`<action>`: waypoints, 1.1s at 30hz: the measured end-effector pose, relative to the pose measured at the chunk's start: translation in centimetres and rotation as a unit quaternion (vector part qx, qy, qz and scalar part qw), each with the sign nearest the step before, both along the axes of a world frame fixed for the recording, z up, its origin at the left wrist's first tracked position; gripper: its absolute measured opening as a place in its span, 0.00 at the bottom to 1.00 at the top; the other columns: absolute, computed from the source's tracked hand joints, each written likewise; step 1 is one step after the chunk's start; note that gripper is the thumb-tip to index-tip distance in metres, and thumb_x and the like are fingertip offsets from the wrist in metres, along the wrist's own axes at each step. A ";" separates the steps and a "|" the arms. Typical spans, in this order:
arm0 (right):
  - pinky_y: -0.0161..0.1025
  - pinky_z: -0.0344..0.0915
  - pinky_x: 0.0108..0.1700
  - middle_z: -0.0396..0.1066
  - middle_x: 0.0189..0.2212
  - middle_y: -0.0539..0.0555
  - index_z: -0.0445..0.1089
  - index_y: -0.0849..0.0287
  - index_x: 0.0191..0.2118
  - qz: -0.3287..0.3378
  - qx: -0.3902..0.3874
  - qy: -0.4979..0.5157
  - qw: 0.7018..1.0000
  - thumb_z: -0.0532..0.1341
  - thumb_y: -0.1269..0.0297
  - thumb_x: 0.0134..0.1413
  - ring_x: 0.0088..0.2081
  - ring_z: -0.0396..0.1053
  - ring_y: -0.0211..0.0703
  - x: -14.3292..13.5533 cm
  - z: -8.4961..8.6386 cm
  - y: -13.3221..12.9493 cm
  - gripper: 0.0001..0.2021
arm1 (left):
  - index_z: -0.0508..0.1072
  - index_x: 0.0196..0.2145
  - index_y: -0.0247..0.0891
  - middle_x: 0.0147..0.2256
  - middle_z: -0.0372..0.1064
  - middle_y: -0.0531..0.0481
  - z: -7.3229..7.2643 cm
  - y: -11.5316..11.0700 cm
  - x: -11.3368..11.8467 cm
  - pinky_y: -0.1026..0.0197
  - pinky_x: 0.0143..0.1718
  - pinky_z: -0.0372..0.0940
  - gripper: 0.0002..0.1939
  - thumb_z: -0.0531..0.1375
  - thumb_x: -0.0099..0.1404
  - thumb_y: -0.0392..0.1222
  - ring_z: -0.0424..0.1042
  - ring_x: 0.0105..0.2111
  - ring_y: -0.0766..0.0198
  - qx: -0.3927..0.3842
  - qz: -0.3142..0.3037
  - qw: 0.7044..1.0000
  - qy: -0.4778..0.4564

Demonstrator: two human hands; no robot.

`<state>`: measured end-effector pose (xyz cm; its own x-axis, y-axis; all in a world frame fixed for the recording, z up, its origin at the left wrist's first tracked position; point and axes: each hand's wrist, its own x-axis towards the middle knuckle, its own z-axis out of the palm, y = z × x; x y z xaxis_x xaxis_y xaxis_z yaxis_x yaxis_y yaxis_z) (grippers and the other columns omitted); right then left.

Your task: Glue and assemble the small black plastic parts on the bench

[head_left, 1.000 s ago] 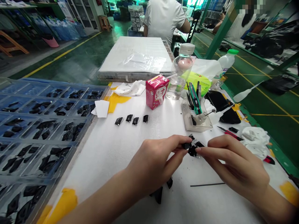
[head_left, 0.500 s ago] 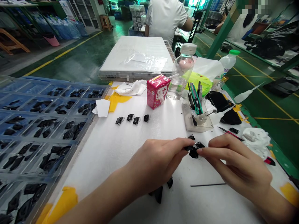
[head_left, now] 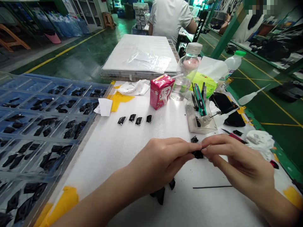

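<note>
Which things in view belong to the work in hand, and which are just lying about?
Likely in use:
small black piece between left hand and right hand
four small glossy black pieces
clear compartmented plastic tray

Seemingly lying about:
rectangular red drink carton
clear white-capped plastic bottle

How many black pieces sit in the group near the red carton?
4: the leftmost piece, a second piece set farther back, a third piece slightly nearer, and the rightmost piece, closest to the carton. None appears hidden.
</note>
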<state>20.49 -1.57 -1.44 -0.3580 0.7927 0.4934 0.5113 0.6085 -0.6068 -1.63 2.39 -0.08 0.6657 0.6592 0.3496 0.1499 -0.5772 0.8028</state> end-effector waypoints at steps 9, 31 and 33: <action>0.32 0.71 0.33 0.72 0.38 0.53 0.71 0.57 0.41 0.002 -0.011 0.014 1.000 0.59 0.81 0.56 0.38 0.72 0.38 -0.1 0.3 0.0 0.12 | 0.76 0.44 0.32 0.40 0.80 0.48 -0.1 0.0 0.2 0.69 0.41 0.72 0.09 0.59 0.66 0.31 0.80 0.36 0.64 0.011 0.017 0.999 -0.033; 0.32 0.69 0.32 0.70 0.38 0.55 0.69 0.58 0.44 -0.017 0.051 -0.057 0.997 0.58 0.82 0.57 0.37 0.72 0.37 -0.3 1.2 -0.9 0.13 | 0.77 0.39 0.33 0.37 0.81 0.47 -0.3 -0.3 0.4 0.71 0.40 0.73 0.06 0.61 0.64 0.30 0.80 0.35 0.65 0.012 0.027 0.997 -0.073; 0.32 0.70 0.32 0.71 0.37 0.55 0.69 0.58 0.44 -0.010 0.055 -0.074 0.996 0.57 0.80 0.58 0.37 0.72 0.37 -0.4 1.6 -0.8 0.12 | 0.76 0.38 0.31 0.37 0.81 0.45 -0.2 -0.3 0.4 0.71 0.40 0.73 0.05 0.62 0.64 0.29 0.80 0.37 0.64 0.008 0.026 0.996 -0.082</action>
<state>20.06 -2.33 0.17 -0.4172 0.7446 0.5211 0.6028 0.6558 -0.4545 -1.22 2.09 -0.32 0.5635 0.6855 0.4610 0.0477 -0.5841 0.8103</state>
